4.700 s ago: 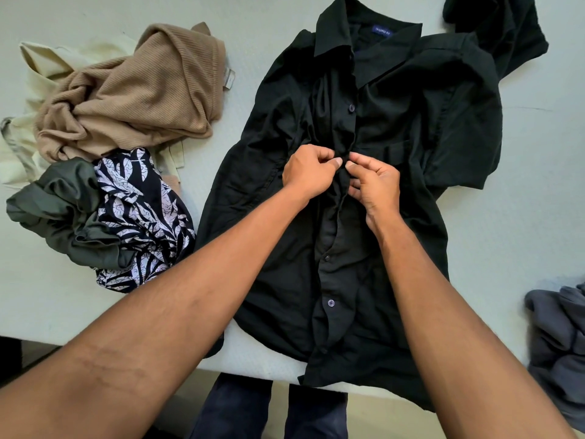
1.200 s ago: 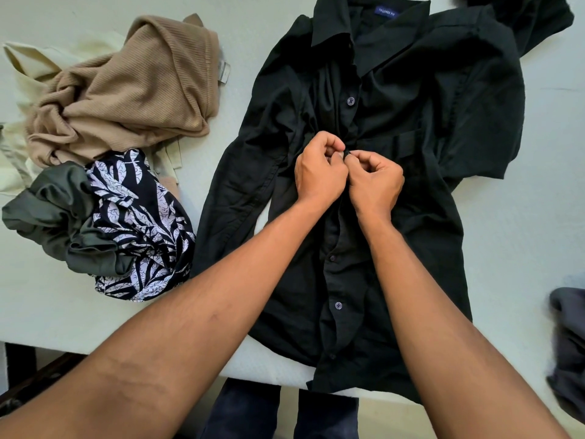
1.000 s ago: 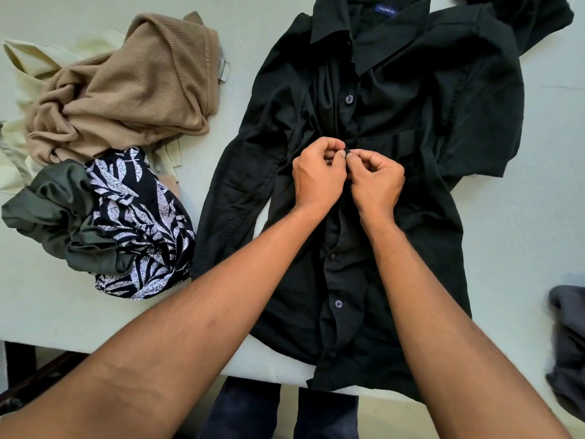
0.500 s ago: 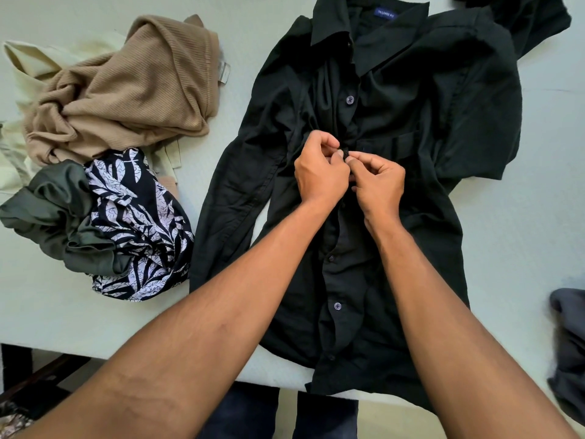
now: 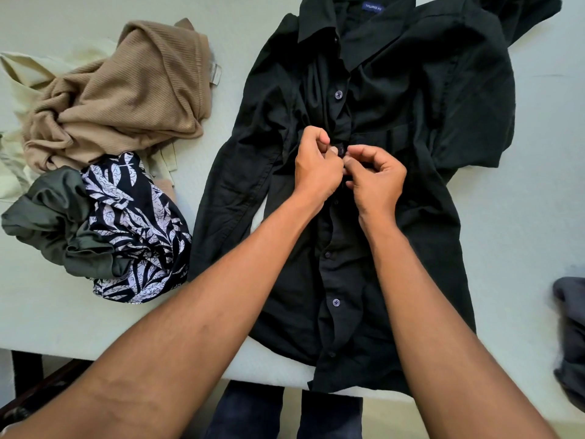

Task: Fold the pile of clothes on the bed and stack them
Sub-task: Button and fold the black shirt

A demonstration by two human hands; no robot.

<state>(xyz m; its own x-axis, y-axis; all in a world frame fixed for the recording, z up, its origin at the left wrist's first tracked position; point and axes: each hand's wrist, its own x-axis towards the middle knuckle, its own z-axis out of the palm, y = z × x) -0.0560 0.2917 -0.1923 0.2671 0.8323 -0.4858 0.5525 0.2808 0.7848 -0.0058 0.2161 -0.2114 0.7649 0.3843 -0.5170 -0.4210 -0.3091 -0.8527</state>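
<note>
You are standing at the 6 o'clock edge of the pale, cloth-covered bed [image 5: 522, 217]. The black long-sleeved button-up shirt [image 5: 411, 122] is lying front-up across its middle, with the collar pointing to 12 o'clock and the hem hanging just over the near edge. Your left hand [image 5: 316, 167] and right hand [image 5: 376, 175] are meeting at the shirt's front placket at mid-chest, close enough to be almost touching. The left fingers are curling tight, thumb and forefinger pinching one placket edge. The right thumb and forefinger are pinching the opposite edge, and the other right fingers are curling in loosely. A small dark button [image 5: 341, 150] is showing between the two sets of fingertips; you cannot tell whether it is sitting through its hole. A blue woven label [image 5: 373, 7] is showing inside the collar at 12 o'clock. The unfolded pile is lying at 9 to 10 o'clock of the shirt. In it, a tan ribbed knit garment [image 5: 126, 90] is resting on a cream garment [image 5: 31, 71]. Just below them a crumpled olive-green garment [image 5: 53, 217] is touching a navy garment with a white leaf print [image 5: 139, 229]. A rumpled grey garment [image 5: 569, 327] is lying at the 4 o'clock frame edge, well apart from the shirt. Your dark trouser legs [image 5: 250, 413] are showing below the bed edge at 6 o'clock.
</note>
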